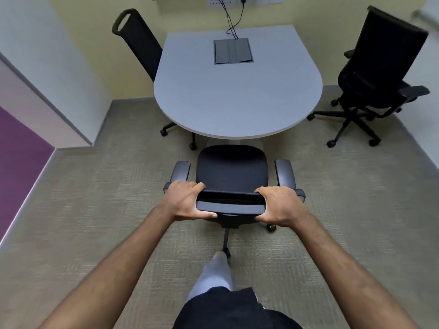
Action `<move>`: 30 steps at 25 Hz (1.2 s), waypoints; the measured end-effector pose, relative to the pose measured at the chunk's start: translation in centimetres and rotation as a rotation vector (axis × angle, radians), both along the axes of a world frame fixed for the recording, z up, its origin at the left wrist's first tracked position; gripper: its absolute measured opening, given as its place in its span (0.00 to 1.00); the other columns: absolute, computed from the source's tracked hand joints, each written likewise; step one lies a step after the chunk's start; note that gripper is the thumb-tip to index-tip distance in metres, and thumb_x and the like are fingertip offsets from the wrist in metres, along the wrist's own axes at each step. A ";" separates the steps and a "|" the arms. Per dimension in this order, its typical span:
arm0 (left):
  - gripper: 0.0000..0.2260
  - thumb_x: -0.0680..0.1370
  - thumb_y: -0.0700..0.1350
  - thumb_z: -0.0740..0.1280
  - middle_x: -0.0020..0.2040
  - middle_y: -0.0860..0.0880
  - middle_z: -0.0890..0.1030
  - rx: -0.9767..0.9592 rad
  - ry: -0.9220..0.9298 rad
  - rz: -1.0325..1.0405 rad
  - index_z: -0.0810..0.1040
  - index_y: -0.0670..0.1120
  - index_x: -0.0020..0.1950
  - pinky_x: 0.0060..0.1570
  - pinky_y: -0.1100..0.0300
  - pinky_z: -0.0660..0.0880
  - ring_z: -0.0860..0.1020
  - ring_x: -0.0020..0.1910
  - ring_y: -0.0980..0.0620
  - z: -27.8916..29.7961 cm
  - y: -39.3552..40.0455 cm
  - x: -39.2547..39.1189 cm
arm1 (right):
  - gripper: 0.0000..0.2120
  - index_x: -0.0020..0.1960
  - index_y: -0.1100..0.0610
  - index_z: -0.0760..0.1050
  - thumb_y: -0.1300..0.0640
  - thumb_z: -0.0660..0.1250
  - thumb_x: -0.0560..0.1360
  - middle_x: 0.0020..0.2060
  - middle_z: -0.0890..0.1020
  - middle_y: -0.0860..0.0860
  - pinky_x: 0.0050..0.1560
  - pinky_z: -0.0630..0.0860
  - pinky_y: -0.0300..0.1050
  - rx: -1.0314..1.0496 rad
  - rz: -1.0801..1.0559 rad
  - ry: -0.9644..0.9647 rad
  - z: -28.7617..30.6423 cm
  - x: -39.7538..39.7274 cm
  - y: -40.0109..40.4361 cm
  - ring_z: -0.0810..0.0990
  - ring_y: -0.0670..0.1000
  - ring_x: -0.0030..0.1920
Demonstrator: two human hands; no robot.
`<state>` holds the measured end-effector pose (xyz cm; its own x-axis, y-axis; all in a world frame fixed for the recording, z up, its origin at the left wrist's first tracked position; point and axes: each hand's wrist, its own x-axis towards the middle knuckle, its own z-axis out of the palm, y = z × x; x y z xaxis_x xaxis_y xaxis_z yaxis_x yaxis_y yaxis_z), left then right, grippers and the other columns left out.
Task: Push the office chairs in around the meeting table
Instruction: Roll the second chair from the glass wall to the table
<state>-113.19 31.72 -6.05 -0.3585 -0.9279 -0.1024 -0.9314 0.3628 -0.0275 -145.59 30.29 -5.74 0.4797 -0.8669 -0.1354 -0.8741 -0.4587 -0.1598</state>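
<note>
A black office chair stands right in front of me, its seat facing the rounded near end of the pale grey meeting table. The front of the seat sits just short of the table edge. My left hand grips the left end of the chair's backrest top, and my right hand grips the right end. A second black chair is tucked against the table's left side. A third black chair stands apart from the table at the right, turned away.
A grey cable box is set into the tabletop, with black cables running up to wall sockets. A wall corner juts in at the left. Beige carpet covers the floor. My leg is just behind the chair base.
</note>
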 end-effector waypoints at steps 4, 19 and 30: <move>0.51 0.63 0.89 0.45 0.53 0.53 0.83 0.018 0.016 0.020 0.76 0.53 0.65 0.52 0.50 0.74 0.81 0.50 0.50 -0.6 -0.5 0.1 | 0.32 0.59 0.45 0.79 0.29 0.62 0.63 0.47 0.85 0.44 0.43 0.70 0.45 0.008 0.012 -0.017 -0.1 -0.1 -0.8 0.84 0.49 0.47; 0.49 0.65 0.88 0.45 0.51 0.51 0.83 -0.018 0.020 0.026 0.77 0.49 0.61 0.54 0.50 0.72 0.82 0.49 0.47 -1.7 -3.0 1.2 | 0.34 0.62 0.44 0.81 0.31 0.64 0.61 0.48 0.88 0.45 0.50 0.78 0.48 -0.006 0.007 0.073 -0.3 1.2 -4.4 0.86 0.51 0.51; 0.45 0.66 0.86 0.52 0.50 0.51 0.84 -0.028 -0.031 0.031 0.77 0.48 0.57 0.57 0.49 0.72 0.82 0.50 0.47 -1.4 -3.6 0.6 | 0.36 0.66 0.43 0.80 0.31 0.65 0.61 0.52 0.88 0.44 0.54 0.78 0.47 -0.019 0.020 0.110 -0.1 1.3 -5.5 0.86 0.49 0.54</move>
<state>-112.58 28.16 -7.48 -0.3265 -0.9412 -0.0866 -0.9408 0.3325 -0.0667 -144.33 24.75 -5.85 0.4799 -0.8603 -0.1720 -0.8766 -0.4781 -0.0545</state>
